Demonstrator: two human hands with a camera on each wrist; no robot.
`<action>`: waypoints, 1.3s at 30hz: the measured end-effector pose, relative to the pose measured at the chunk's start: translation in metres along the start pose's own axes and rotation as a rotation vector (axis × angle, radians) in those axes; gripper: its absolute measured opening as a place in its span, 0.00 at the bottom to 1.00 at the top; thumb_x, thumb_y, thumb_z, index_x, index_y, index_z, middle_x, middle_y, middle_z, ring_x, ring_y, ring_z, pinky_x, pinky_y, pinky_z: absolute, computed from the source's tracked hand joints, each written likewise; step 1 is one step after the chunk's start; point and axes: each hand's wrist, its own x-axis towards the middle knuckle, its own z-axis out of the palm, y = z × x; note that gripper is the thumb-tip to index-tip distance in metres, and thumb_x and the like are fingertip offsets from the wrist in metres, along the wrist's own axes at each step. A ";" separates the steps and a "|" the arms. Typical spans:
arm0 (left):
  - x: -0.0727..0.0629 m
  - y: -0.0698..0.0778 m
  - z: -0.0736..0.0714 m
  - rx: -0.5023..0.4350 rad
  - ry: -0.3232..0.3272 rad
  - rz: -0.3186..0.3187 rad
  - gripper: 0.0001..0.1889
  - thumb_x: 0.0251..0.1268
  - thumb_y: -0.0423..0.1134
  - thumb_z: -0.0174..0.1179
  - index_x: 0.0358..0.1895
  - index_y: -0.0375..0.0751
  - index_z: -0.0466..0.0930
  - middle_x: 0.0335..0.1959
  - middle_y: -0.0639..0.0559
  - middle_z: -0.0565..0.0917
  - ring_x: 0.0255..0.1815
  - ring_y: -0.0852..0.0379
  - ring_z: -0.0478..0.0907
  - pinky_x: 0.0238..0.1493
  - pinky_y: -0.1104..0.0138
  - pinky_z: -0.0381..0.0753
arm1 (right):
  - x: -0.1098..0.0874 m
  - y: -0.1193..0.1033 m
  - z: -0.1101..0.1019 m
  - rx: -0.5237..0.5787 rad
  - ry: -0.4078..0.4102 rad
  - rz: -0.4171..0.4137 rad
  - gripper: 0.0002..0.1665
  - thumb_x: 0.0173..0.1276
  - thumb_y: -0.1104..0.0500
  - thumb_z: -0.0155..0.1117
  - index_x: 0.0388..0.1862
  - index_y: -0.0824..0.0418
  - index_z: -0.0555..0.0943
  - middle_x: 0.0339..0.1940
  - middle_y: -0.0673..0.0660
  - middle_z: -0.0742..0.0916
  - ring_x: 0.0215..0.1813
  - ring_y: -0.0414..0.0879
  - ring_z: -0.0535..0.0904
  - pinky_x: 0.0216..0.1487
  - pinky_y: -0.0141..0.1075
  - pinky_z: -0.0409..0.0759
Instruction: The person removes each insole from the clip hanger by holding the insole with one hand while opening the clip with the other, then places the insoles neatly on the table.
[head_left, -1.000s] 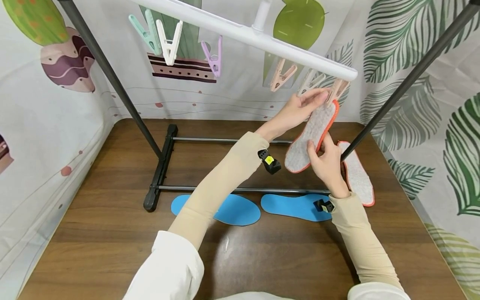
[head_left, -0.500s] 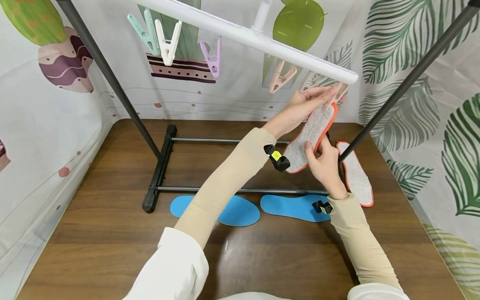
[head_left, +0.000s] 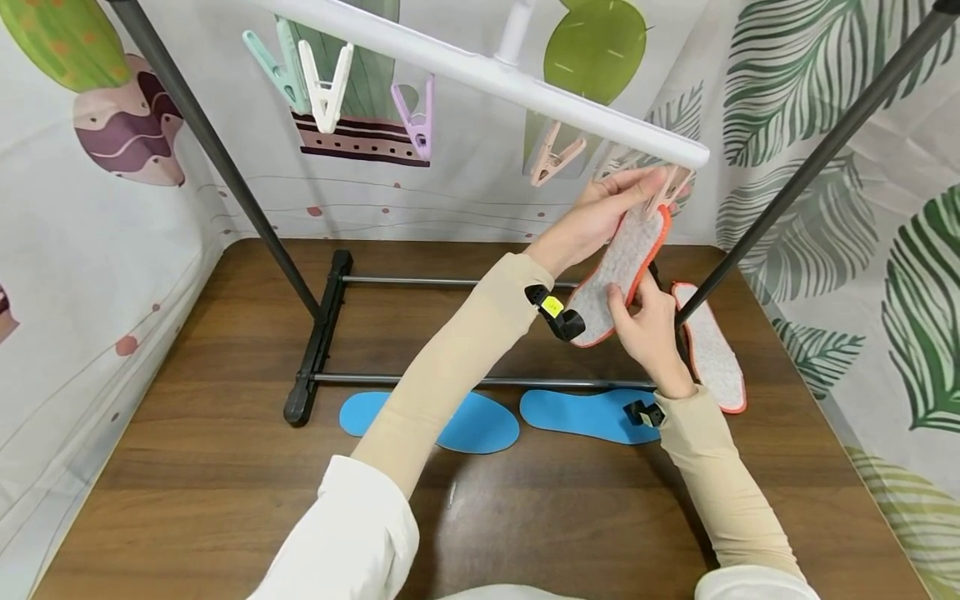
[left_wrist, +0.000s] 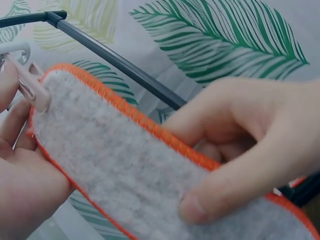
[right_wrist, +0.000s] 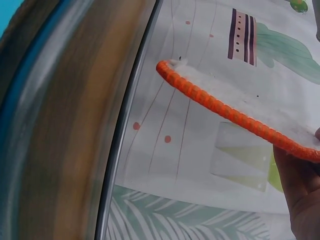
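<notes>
A grey felt insole (head_left: 622,258) with orange stitched edging slants below the right end of a white hanger bar (head_left: 480,71). My left hand (head_left: 592,217) pinches a pale pink clothespin (head_left: 666,192) hanging there. In the left wrist view, the clothespin's tip (left_wrist: 41,100) overlaps the insole's upper end. Lower down, my right hand (head_left: 652,333) holds the insole by its side edge, thumb on the grey face and fingers behind. A white fluffy side of the insole (right_wrist: 250,100) appears in the right wrist view.
Other clothespins hang from the bar, including a purple one (head_left: 417,117) and a mint one (head_left: 281,71). A dark rack frame (head_left: 318,333) stands on the wooden table (head_left: 225,500). Two blue insoles (head_left: 480,422) lie in front; another orange-edged insole (head_left: 712,350) lies right.
My left hand has shifted slightly right and up along the clothespin. The bar and its clothespins have swung a little left. My right hand keeps its hold on the insole.
</notes>
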 end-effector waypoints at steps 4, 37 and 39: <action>0.001 -0.001 0.000 -0.006 0.018 0.010 0.19 0.76 0.35 0.47 0.65 0.34 0.71 0.60 0.34 0.78 0.40 0.57 0.84 0.36 0.70 0.81 | 0.001 -0.002 0.000 0.004 -0.002 -0.003 0.08 0.64 0.66 0.61 0.41 0.68 0.79 0.27 0.62 0.88 0.31 0.20 0.76 0.32 0.14 0.72; 0.004 -0.001 0.009 -0.073 0.097 0.044 0.19 0.75 0.33 0.47 0.65 0.33 0.71 0.61 0.32 0.76 0.63 0.40 0.74 0.37 0.74 0.81 | -0.002 0.002 -0.003 -0.016 0.011 -0.007 0.07 0.64 0.66 0.58 0.39 0.69 0.79 0.23 0.63 0.87 0.25 0.23 0.74 0.25 0.19 0.69; 0.005 -0.001 0.008 -0.063 0.104 0.038 0.19 0.75 0.34 0.47 0.65 0.34 0.71 0.60 0.33 0.76 0.62 0.41 0.76 0.38 0.74 0.81 | -0.003 0.002 -0.005 -0.010 0.009 0.003 0.07 0.64 0.67 0.59 0.39 0.69 0.79 0.23 0.63 0.86 0.25 0.21 0.72 0.24 0.19 0.68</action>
